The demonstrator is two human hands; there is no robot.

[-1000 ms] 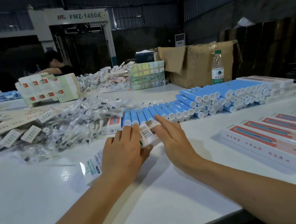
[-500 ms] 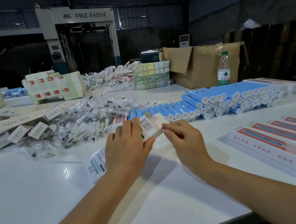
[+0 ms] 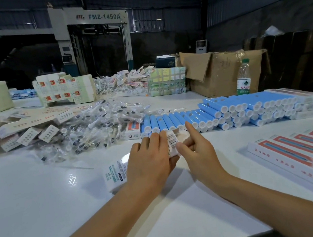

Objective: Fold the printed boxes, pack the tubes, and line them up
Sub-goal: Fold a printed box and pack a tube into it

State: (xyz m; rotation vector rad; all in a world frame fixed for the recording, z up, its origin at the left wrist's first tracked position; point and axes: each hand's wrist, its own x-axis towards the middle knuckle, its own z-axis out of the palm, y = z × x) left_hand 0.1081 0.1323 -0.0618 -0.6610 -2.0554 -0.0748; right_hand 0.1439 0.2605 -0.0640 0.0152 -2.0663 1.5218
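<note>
A long white printed box (image 3: 117, 174) lies across the white table (image 3: 43, 206) in front of me, its near end with green lettering sticking out to the left. My left hand (image 3: 150, 164) grips the box over its middle. My right hand (image 3: 195, 151) pinches the flap at the far end, by the barcode (image 3: 172, 141), with the index finger raised. Behind the hands lie rows of blue tubes (image 3: 231, 110) with white caps, stacked several deep on the right. Finished boxes with red and blue print (image 3: 303, 157) lie side by side at the right.
A heap of clear-wrapped brush heads (image 3: 92, 128) fills the left middle, with flat box blanks (image 3: 20, 126) beyond it. A water bottle (image 3: 243, 78), a cardboard carton (image 3: 219, 72) and stacks of printed cartons (image 3: 64, 89) stand at the back. The table's front edge runs under my right forearm.
The box end was lifted off the table between both hands. My right hand went from flat on the box to pinching the end flap, index finger now raised.
</note>
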